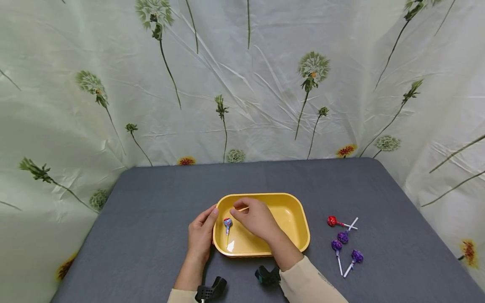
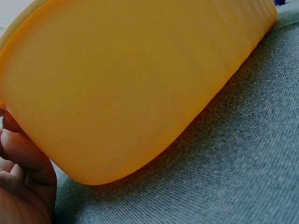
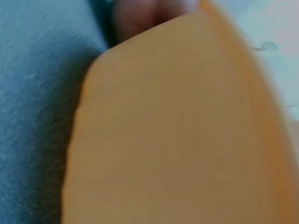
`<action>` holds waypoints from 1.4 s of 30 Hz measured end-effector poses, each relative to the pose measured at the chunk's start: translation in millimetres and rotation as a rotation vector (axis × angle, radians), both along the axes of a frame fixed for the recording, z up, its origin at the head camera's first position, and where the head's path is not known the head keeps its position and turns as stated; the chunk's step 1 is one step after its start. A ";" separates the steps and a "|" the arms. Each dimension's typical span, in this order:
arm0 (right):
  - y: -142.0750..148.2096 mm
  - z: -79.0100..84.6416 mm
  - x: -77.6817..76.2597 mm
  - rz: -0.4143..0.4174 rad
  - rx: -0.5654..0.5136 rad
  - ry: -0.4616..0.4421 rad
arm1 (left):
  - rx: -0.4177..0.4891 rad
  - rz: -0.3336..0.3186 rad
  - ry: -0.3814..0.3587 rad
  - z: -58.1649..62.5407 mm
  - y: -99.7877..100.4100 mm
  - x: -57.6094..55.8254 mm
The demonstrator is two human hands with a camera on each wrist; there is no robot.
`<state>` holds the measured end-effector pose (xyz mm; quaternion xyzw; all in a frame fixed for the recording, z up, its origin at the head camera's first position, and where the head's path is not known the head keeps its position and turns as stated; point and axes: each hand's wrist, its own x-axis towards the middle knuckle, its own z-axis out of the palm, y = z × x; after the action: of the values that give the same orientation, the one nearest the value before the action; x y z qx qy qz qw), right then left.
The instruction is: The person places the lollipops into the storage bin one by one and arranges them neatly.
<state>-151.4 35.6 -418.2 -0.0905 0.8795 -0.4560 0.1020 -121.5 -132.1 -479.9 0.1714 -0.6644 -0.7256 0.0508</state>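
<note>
A yellow plastic tray (image 1: 280,254) with a raised rim rests on the dark cloth. My left hand (image 1: 202,231) holds its left end, thumb at the rim and fingers against the outer wall. In the left wrist view, those curled fingers (image 2: 28,172) meet the tray wall (image 2: 131,93). Over the tray's left half is my right hand (image 1: 257,219), fingers loosely bent, a gap showing between thumb and forefinger and no thing visible there. Just left of those fingertips, a lollipop (image 1: 227,223) with a blue and red wrapper lies inside the tray, stick towards me.
To the tray's right, on the cloth, lie a red lollipop (image 1: 331,221) and three purple ones, among them an upper (image 1: 342,237), a left (image 1: 336,245) and a right one (image 1: 357,256). Behind the table (image 1: 170,189) hangs a floral curtain (image 1: 257,84).
</note>
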 end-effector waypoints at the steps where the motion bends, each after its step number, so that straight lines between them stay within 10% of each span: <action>1: 2.9 2.6 1.5 -0.012 -0.022 0.003 | -0.004 0.003 -0.002 -0.7 0.4 0.1; 16: 100.4 26.7 34.3 -0.356 -0.163 0.118 | -0.036 0.009 -0.011 1.2 0.7 0.1; 32: 224.6 -26.8 106.6 -0.820 0.057 0.125 | -0.063 -0.001 -0.021 0.0 -1.7 0.6; 42: 245.3 -45.1 117.2 -0.853 0.168 -0.104 | -0.038 0.002 -0.031 1.4 0.0 1.7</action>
<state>-34.2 281.0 -463.3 0.3127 0.8658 -0.3881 -0.0443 -119.8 -132.1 -478.5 0.1823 -0.6785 -0.7103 0.0444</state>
